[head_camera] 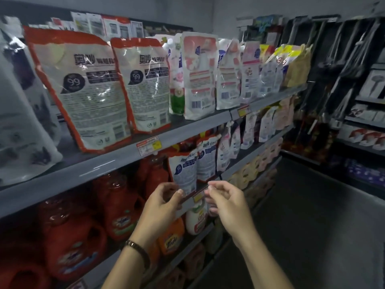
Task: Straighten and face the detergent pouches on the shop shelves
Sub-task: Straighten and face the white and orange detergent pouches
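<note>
A white and red detergent pouch (184, 172) with a "99" mark stands at the front of the middle shelf, back side facing out. My left hand (164, 203) pinches its lower left corner between thumb and fingers. My right hand (225, 203) hovers just right of the pouch at the shelf edge, fingers curled in, nothing visible in them. A second similar pouch (207, 159) stands beside it. On the upper shelf, two large red-edged pouches (87, 84) (148, 84) lean back to the left with their backs outward, followed by pink and white pouches (200, 76).
Red detergent jugs (73, 245) fill the lower left shelves, with orange bottles (173, 236) below my hands. The grey shelf edge (116, 159) carries price tags (149, 145). A dark aisle floor (312, 226) opens to the right, beside racks of hardware (354, 59).
</note>
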